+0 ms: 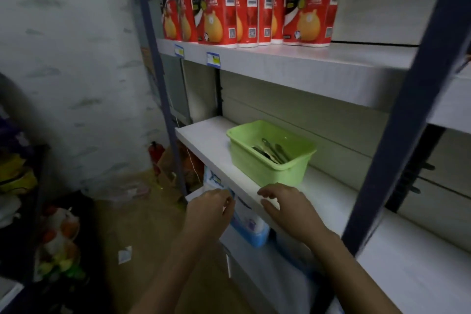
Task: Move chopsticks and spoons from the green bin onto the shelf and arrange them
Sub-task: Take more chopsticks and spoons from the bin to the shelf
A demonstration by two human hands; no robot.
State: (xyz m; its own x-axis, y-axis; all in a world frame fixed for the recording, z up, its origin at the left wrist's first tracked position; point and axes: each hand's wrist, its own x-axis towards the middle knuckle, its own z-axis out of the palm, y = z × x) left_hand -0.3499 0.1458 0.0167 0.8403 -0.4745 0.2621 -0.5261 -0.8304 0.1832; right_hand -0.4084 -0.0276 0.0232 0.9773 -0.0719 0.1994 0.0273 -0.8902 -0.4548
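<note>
Grips nothing with either hand: holds left hand, fingers loosely curled, just in front of the front edge of the middle shelf, and right hand, fingers relaxed, over that edge, just short of the green bin. Shows bin standing on that shelf, near its front, with dark spoons and chopsticks lying inside, too blurred to count. Faces red packs of paper rolls lined along the upper shelf, blue price tags on its lip. Takes in blue-and-white packs under the middle shelf and a red fire extinguisher on the floor at left.
</note>
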